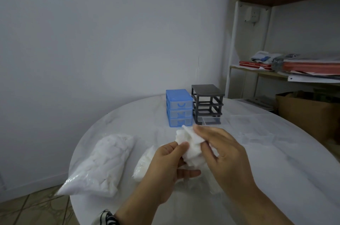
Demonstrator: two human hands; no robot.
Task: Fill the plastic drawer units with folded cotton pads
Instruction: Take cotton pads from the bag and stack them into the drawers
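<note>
On the round white table, beside a shelf, white walls.

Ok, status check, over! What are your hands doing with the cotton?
Left hand and right hand both grip one white cotton pad above the table. Blue drawer unit shut. Grey unit has no drawers in. Nothing in the way.
</note>
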